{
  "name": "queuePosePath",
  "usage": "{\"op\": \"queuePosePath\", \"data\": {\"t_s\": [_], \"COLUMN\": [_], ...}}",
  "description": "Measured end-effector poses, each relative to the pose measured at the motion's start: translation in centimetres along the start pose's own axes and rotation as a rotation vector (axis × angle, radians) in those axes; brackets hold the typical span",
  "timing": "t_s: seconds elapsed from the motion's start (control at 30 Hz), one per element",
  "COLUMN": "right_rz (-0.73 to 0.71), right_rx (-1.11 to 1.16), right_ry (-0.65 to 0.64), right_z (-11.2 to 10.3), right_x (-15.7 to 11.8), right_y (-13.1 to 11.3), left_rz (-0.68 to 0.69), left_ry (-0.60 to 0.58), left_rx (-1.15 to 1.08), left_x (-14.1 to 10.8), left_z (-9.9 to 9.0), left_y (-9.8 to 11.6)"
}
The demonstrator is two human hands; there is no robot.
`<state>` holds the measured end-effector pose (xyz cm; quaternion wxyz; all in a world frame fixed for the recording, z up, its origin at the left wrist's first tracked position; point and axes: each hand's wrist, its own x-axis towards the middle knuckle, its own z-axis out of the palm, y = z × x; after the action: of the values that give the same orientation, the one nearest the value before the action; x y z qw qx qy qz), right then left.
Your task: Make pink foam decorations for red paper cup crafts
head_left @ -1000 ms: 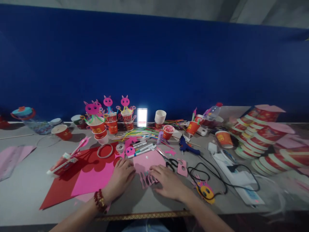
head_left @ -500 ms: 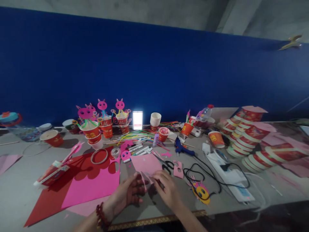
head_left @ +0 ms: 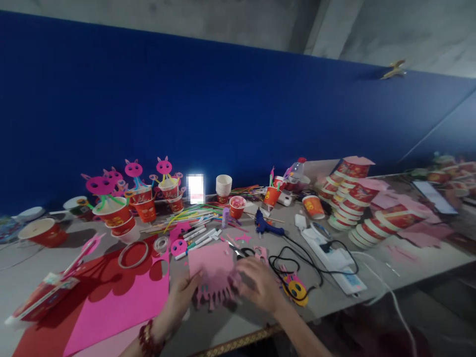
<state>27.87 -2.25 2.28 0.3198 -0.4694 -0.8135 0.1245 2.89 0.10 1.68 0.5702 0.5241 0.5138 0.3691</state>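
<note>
My left hand [head_left: 182, 296] pinches the left side of light pink paper with a ragged, fringed lower edge [head_left: 215, 293], thumb on top. My right hand [head_left: 262, 285] is at the paper's right edge, thumb and fingers apart and slightly blurred. Whether it touches the paper is hard to make out. Behind the fringe lies a light pink sheet [head_left: 211, 255]; I cannot tell whether the two are one piece. Scissors with black handles [head_left: 243, 252] rest just beyond my right hand. A pink cut-out with holes [head_left: 261, 254] is partly hidden by that hand.
Bright pink paper [head_left: 122, 310] overlaps a red sheet [head_left: 44, 317] on the left. Markers [head_left: 203, 239] and a blue glue gun [head_left: 267, 227] lie ahead. Cups with pink paper figures [head_left: 111, 210] stand back left. A power strip [head_left: 330, 260] and stacked cups [head_left: 349, 191] are right.
The view has swung right. My left hand has turned and taken hold of the pink paper, whose fringe now shows. My right hand's fingers have spread from their pinch.
</note>
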Motion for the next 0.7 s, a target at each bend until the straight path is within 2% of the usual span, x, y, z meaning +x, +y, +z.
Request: {"op": "queuePosePath", "data": {"t_s": [0.03,0.1,0.23,0.3,0.4,0.5,0.7], "right_rz": [0.095,0.222,0.277,0.299,0.324,0.342,0.332], "right_rx": [-0.088,-0.266,-0.443,-0.494,-0.540,-0.530,-0.435], "right_ry": [0.053,0.041,-0.091,-0.120,-0.162,-0.188,-0.203], "right_z": [-0.2,-0.4,-0.3,-0.4,-0.6,-0.8,-0.9], "right_x": [0.2,0.6,1.3,1.6,2.0,2.4,2.6], "right_y": [0.6,1.6,2.4,2.2,1.9,1.7,1.9], "left_rz": [0.055,0.191,0.586,0.710,0.769,0.766,0.645], "left_ry": [0.024,0.054,0.044,0.066,0.142,0.183,0.111], "left_rx": [0.065,0.223,0.729,0.864,0.907,0.926,0.784], "left_x": [0.1,0.1,-0.5,-0.9,-1.2,-1.0,-0.6], "left_z": [-0.9,-2.7,-5.5,-6.4,-7.0,-6.8,-6.0], "left_y": [0.0,0.3,1.5,1.9,2.1,1.9,0.8]}}
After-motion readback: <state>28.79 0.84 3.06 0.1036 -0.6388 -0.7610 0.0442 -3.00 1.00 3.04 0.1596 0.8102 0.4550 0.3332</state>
